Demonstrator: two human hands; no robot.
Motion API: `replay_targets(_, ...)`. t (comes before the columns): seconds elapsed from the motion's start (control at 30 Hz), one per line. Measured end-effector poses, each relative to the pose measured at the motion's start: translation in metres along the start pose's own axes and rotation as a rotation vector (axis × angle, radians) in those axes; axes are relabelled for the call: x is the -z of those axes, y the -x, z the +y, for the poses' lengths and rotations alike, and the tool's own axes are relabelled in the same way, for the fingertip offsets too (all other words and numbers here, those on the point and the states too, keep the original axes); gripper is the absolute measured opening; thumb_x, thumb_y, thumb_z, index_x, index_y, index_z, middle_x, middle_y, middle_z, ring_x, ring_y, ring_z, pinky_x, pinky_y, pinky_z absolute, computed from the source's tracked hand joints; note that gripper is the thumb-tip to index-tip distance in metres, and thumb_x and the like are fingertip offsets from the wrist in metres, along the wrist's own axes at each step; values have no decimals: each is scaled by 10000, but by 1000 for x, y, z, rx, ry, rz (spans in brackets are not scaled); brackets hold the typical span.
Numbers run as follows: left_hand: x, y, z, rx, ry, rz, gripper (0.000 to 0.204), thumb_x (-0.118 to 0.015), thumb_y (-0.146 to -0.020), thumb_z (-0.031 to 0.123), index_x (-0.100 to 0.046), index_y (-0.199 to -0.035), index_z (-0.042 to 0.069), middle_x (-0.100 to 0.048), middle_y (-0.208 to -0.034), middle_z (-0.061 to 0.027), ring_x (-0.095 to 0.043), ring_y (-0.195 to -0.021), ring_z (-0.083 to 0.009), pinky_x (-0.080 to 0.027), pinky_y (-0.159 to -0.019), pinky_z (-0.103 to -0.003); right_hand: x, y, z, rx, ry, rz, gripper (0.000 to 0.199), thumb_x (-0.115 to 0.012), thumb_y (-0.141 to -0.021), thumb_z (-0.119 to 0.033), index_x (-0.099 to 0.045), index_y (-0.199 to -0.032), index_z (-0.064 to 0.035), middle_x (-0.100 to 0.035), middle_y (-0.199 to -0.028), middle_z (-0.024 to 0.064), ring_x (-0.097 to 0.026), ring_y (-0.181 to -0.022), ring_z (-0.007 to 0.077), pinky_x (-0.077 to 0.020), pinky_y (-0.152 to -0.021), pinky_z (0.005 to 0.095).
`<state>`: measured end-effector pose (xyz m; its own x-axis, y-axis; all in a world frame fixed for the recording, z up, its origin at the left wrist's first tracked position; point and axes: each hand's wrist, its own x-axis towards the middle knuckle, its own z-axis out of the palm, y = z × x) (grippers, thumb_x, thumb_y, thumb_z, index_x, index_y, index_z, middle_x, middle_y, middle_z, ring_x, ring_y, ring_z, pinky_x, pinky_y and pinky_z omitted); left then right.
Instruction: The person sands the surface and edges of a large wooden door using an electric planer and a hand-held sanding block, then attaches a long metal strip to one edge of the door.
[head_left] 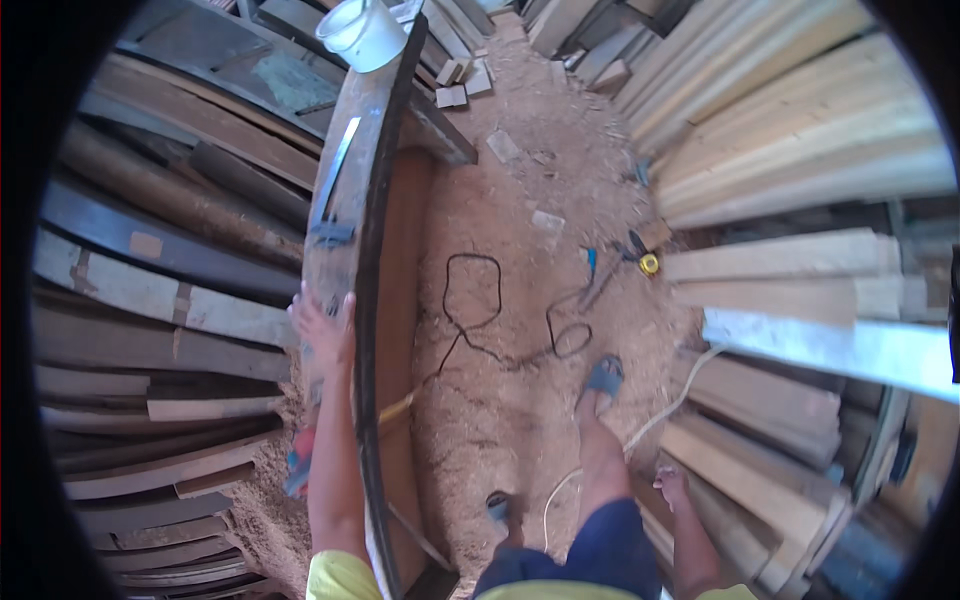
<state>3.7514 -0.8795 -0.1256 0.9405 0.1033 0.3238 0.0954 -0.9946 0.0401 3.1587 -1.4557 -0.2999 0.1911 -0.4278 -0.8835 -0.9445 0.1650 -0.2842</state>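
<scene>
My left hand (325,332) reaches over the long narrow wooden bench (343,200), fingers spread against its top. A small dark thing (332,304) lies by its fingertips; its kind is too blurred to tell. Just beyond the hand lies a try square with a shiny metal blade (340,165) and a dark bluish stock (331,234). At the bench's far end stands a white bucket (362,38). My right hand (672,483) hangs low by my right side, near stacked boards, its fingers loosely bent and apart, with nothing seen in them.
A black cord (472,257) loops across the sawdust-covered floor (520,210). Near it lie a yellow tape measure (649,264) and other small tools. A pale cable (655,420) runs past my right leg. Lumber stacks (790,130) line both sides. A red and blue tool (300,455) is partly behind my left forearm.
</scene>
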Motion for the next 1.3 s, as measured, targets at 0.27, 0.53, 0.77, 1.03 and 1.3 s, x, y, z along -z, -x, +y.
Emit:
replay_targets(0.27, -79, -32, 24, 9, -532, -121, 1071, -663, -942, 748, -258, -1725, 140, -300, -1753, -206, -259, -1588, -535, -202, -1295, -674, -46, -346, -345, 686, 517, 97, 376, -583, -1070, -353, -669, -1279, -52, -695, -1281, 217, -634, -1199, 475, -514, -1013, 531)
replay_targets(0.53, -78, -21, 14, 56, -416, -74, 1054, -598, -998, 730, -146, -1756, 152, -205, -1796, -184, -163, -1633, -474, -135, -1321, -596, -106, -545, -534, 677, 870, 408, 702, -748, -957, -556, -534, -1582, -319, -247, -1683, 353, -415, -1496, 519, -382, -1230, 553)
replay_targets(0.77, -80, -20, 10, 31, -494, -74, 1105, -594, -970, 780, -146, -1756, 145, -228, -1780, -202, -185, -1625, -477, -153, -1299, -630, -112, -479, -509, 868, 780, 714, 652, -751, -987, -417, -491, -1556, -232, -244, -1665, 326, -418, -1460, 492, -335, -1226, 584)
replay_targets(1.03, -61, -23, 62, 97, -491, -29, 1180, -656, -889, 820, -146, -1758, 206, -198, -1794, -175, -130, -1656, -438, -113, -1299, -687, -83, -236, -320, 647, 654, 223, 536, -694, -1027, -373, -554, -1467, -102, -580, -1474, 231, -506, -1433, 431, -453, -1144, 565)
replay_targets(1.3, 96, 86, 189, 85, 241, -140, 860, -795, -833, 553, -515, -1535, 143, -472, -1559, -219, -347, -1510, -492, -229, -1232, -726, -59, 32, -293, 646, 443, -322, 622, -646, -1023, -236, -467, -1591, -55, -566, -1521, 193, -556, -1406, 297, -450, -1165, 418)
